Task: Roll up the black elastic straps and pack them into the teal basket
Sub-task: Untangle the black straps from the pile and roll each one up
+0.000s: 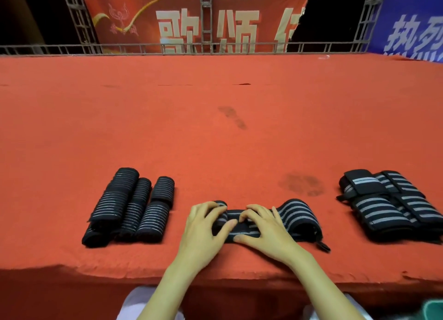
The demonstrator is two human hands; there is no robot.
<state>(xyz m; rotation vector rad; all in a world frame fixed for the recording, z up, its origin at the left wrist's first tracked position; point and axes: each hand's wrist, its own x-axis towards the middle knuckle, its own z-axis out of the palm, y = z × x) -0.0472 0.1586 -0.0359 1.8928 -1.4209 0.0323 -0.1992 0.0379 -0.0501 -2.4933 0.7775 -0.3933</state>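
A black elastic strap with grey stripes (297, 214) lies near the front edge of the red carpeted stage, its right part arching up loosely. My left hand (203, 228) and my right hand (261, 231) sit side by side on its left end, fingers curled over the rolled part. Several rolled straps (129, 207) lie in a row to the left. A pile of flat, unrolled straps (388, 204) lies to the right. A teal basket corner (434, 309) shows at the bottom right, below the stage edge.
The red carpet (215, 128) stretches far back to a metal rail (167, 48) with red and blue banners behind it. The stage's front edge (96, 269) runs just below my wrists. Dark stains mark the carpet.
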